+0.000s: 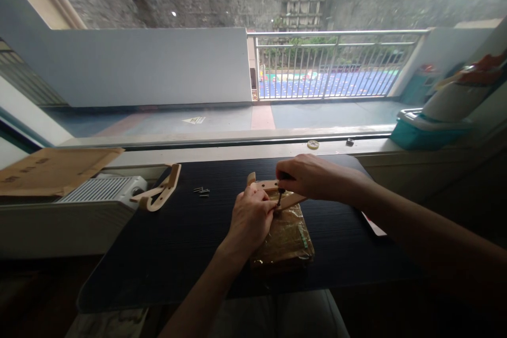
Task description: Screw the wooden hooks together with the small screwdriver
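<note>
My right hand [304, 175] is wrapped round the dark handle of a screwdriver [281, 194], which points down at a pale wooden bracket [293, 201]. Pressed over the near left side of that bracket, my left hand [252, 216] grips it with the fingers by the screwdriver's tip. The bracket rests on a package wrapped in shiny brown tape [285, 237]. What lies right under the screwdriver's tip is too small to make out. A second wooden bracket [162, 190] lies at the table's left edge. Several loose screws [203, 190] lie between it and my left hand.
Everything rests on a dark table [178, 253] below a window. On the sill are a tape roll [312, 144], a small metal piece [349, 142] and a teal box [428, 132]. Cardboard [59, 169] lies over a white radiator [103, 188] at left. A pinkish flat object [374, 225] lies at right.
</note>
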Available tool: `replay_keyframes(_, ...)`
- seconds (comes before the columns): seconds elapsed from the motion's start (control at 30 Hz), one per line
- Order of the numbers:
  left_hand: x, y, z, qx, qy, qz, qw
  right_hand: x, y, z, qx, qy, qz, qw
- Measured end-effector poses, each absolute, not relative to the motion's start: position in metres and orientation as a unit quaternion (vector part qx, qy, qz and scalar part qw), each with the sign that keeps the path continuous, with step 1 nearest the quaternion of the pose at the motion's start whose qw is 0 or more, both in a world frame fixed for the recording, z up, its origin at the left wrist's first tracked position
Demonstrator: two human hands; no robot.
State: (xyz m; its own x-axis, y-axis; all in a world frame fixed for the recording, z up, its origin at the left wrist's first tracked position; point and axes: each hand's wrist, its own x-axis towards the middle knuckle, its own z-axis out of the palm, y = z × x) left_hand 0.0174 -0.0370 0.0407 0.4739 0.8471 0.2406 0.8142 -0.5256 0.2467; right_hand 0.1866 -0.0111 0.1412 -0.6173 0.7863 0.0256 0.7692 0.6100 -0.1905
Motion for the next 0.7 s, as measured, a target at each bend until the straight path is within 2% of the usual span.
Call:
replay_keyframes(0.2, 0.017, -0.037, 0.040, 0.857, 0.485, 0.169, 0.046, 0.184, -0.015, 0.152, -0.427, -0.903, 0.034, 0.026)
replay_keyframes(0.43, 0.017, -0.036, 0.038, 0.855, 0.485, 0.176, 0.046, 0.184, -0.014, 0.151, -0.393, -0.917, 0.058, 0.037)
replay_keyframes(0.7, 0.017, -0.037, 0.039, 0.856, 0.483, 0.178, 0.053, 0.186, -0.011, 0.147, -0.431, -0.900, 0.055, 0.046)
